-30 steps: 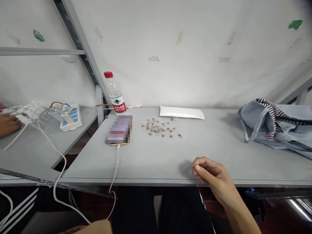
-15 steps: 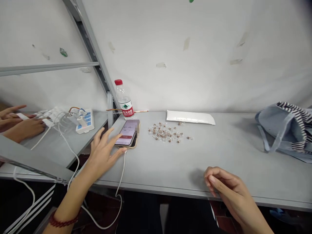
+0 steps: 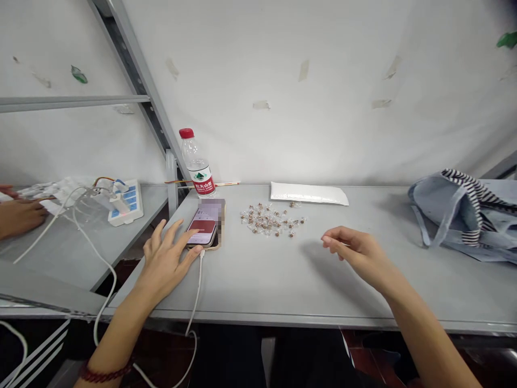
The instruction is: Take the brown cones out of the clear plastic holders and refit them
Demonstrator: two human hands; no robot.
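My left hand (image 3: 163,264) lies with its fingers spread at the near left of a phone (image 3: 204,229). Its index fingertip touches the lit screen, on a dark red panel. Under the phone is a beige-edged case or second phone (image 3: 219,237), partly blurred out. Above the table, right of the pile, hovers my right hand (image 3: 351,248), thumb and fingers pressed together; whether anything is pinched between them I cannot make out. Several small brown pieces in clear wrapping (image 3: 270,220) lie scattered between the hands.
A red-capped water bottle (image 3: 197,167) stands behind the phone. Along the wall lies a white packet (image 3: 309,193). A blue cloth bag (image 3: 456,215) sits at right. At left are a power strip (image 3: 128,202), a white cable (image 3: 197,296) and another person's hand (image 3: 24,218).
My right hand has moved forward and left, closer to the pile. The piece lying apart at the pile's right no longer shows there. A larger dark red panel now shows on the phone.
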